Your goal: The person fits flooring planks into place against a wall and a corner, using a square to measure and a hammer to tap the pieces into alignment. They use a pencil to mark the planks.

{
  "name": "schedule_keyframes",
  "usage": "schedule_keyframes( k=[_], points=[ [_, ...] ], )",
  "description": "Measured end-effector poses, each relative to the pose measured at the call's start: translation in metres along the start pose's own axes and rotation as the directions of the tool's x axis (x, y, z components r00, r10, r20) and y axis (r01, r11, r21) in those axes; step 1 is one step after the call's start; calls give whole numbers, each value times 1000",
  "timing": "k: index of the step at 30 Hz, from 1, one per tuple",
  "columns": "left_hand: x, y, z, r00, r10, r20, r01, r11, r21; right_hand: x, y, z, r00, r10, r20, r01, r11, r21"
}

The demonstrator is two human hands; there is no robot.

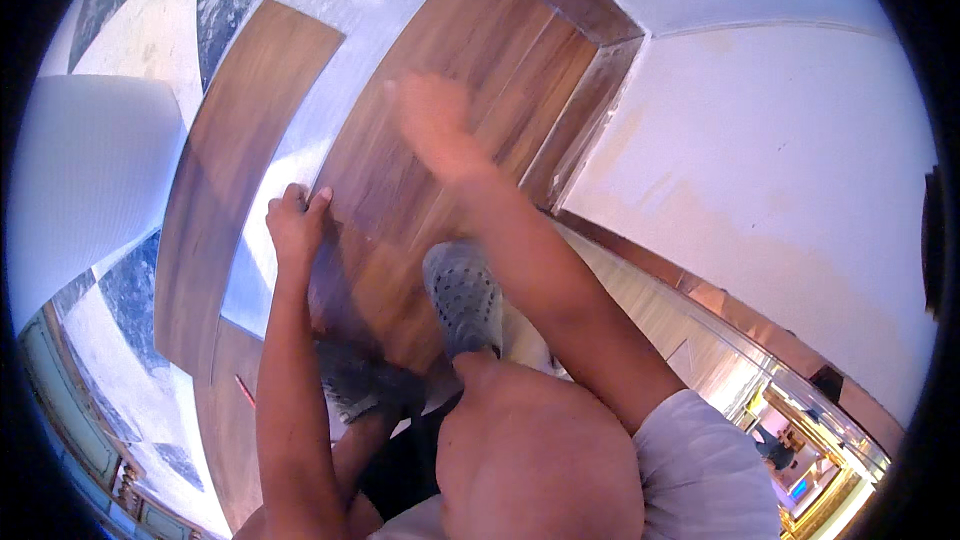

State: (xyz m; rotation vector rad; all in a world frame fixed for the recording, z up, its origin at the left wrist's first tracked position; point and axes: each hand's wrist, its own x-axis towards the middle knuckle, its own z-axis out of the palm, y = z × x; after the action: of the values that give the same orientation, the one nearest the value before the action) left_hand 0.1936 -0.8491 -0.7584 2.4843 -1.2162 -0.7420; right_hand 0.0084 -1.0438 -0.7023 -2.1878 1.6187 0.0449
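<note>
A brown wood-grain laminate floor plank (pixel 440 150) is seen lying on silvery foam underlay (pixel 300 140), its far end near the brown wooden skirting (pixel 580 130) at the white wall (pixel 780 140). The left hand (pixel 295 220) is pressed on the plank's left edge, fingers curled over it. The right hand (pixel 432 115) is motion-blurred above the plank, apparently flat and released, grasping nothing. A grey perforated clog (pixel 463 295) rests on the plank's near end. Step judged: seating the plank. Firm, even pressure along the joint is called for.
</note>
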Motion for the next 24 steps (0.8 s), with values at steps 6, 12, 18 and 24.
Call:
schedule_keyframes(
  k=[6, 12, 18, 24],
  points=[
    [2, 6, -3, 1000, 11, 3, -11, 1000, 5, 92, -44, 21, 830, -551, 89, 558, 820, -129],
    [2, 4, 10, 995, 74, -60, -67, 991, 117, 164, 8, -9, 468, -649, 600, 849, 519, -101],
    [-1, 9, -7, 1000, 4, -29, -2, 999, 54, 151, -3, -38, 511, -506, 695, 790, 594, -148],
    [-2, 15, -7, 999, -53, 9, 53, 999, -8, 146, 1, -16, 557, -522, 645, 769, 618, -164]
  ],
)
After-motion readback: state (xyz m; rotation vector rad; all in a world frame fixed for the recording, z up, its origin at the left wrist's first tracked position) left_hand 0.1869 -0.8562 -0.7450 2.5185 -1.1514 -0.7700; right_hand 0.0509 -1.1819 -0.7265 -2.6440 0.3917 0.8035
